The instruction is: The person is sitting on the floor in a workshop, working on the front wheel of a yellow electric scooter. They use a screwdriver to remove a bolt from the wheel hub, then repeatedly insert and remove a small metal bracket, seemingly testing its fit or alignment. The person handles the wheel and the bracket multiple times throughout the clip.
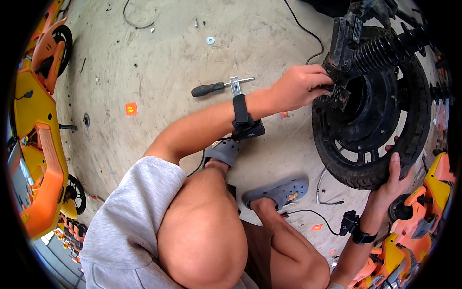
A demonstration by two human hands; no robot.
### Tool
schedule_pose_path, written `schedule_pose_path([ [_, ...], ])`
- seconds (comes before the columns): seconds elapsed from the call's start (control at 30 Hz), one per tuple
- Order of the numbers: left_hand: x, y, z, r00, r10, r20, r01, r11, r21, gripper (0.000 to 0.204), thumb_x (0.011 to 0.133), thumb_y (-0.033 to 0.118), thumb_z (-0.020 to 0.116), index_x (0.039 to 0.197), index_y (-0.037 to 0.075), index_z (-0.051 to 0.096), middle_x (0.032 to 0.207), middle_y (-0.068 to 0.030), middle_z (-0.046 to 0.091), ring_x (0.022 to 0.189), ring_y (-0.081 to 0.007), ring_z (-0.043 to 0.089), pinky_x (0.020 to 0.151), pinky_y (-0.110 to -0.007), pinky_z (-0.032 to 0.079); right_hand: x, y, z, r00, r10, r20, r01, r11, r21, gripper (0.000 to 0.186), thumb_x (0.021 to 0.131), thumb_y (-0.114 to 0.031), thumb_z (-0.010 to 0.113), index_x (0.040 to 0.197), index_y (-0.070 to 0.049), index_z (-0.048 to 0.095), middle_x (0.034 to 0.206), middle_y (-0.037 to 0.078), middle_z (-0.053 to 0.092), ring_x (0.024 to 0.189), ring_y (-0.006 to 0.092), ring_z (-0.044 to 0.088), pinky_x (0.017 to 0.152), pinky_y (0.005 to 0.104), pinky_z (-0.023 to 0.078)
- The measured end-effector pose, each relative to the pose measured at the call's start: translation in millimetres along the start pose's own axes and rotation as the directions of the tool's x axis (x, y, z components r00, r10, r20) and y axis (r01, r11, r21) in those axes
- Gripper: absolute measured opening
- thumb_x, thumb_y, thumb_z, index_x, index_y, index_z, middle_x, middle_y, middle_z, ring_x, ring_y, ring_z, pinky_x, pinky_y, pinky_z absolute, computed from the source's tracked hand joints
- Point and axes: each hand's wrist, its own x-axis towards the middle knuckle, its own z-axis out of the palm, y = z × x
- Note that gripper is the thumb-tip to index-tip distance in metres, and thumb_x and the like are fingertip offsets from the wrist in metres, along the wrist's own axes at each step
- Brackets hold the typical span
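A black wheel (pixel 358 127) with a treaded tyre and a hub at its middle stands at the right, joined to a dark frame with a coil spring (pixel 385 52). My left hand (pixel 304 86) is at the hub's left side, its fingers pinched at a black bracket (pixel 339 96). What lies between those fingertips is hidden. My right hand (pixel 395 176) grips the tyre's lower right edge, thumb on the outside and fingertips showing through by the rim.
A screwdriver (pixel 208 89) lies on the concrete floor beyond my left forearm. Further off is a washer (pixel 210 40). A loose cable (pixel 323 192) lies below the wheel. Yellow and orange scooters (pixel 43 159) line the left and lower right. My grey clogs (pixel 279 191) are close by.
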Motion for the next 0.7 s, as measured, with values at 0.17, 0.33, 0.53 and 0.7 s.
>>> schedule_pose_path([
  [0.17, 5.3, 0.5, -2.9, 0.993, 0.092, 0.068, -0.100, 0.989, 0.111, 0.027, 0.074, 0.002, 0.078, 0.098, 0.001, 0.067, 0.093, -0.0099, 0.063, 0.077, -0.0261, 0.064, 0.063, -0.034, 0.053, -1.4, -2.9, 2.3, 1.000, 0.011, -0.007, -0.011, 1.000, 0.013, 0.051, 0.085, -0.013, 0.065, 0.131, 0.004, 0.050, 0.118, 0.018, 0.063, 0.098, 0.0225, 0.063, 0.093, 0.0342, 0.047],
  [0.33, -0.4, 3.9, -5.2, 0.997, -0.062, 0.035, 0.060, 0.997, 0.052, 0.029, 0.075, 0.004, 0.078, 0.100, 0.001, 0.066, 0.096, -0.0092, 0.062, 0.076, -0.0259, 0.063, 0.063, -0.034, 0.053, 2.0, 2.9, -3.6, 0.998, -0.024, 0.053, 0.025, 1.000, -0.018, 0.049, 0.090, -0.017, 0.063, 0.134, 0.001, 0.049, 0.122, 0.016, 0.061, 0.100, 0.0208, 0.061, 0.094, 0.0324, 0.047],
  [0.53, -4.5, 2.0, -2.4, 1.000, 0.002, -0.014, 0.000, 0.992, 0.123, 0.031, 0.074, 0.006, 0.080, 0.102, 0.004, 0.068, 0.095, -0.0076, 0.061, 0.077, -0.0248, 0.061, 0.065, -0.033, 0.052, 0.0, -1.7, 0.2, 0.999, -0.017, 0.049, 0.016, 1.000, 0.015, 0.050, 0.090, -0.017, 0.063, 0.133, 0.002, 0.049, 0.122, 0.017, 0.061, 0.100, 0.0206, 0.061, 0.096, 0.0326, 0.045],
  [0.7, 1.0, -2.9, -2.7, 0.999, 0.029, 0.044, -0.035, 0.990, 0.139, 0.032, 0.074, 0.007, 0.081, 0.102, 0.005, 0.068, 0.092, -0.0073, 0.060, 0.078, -0.0236, 0.060, 0.065, -0.033, 0.051, -1.4, -7.1, 4.8, 1.000, -0.010, 0.025, 0.010, 1.000, 0.021, 0.048, 0.087, -0.015, 0.067, 0.128, 0.003, 0.051, 0.115, 0.015, 0.063, 0.097, 0.0208, 0.063, 0.093, 0.0321, 0.046],
])
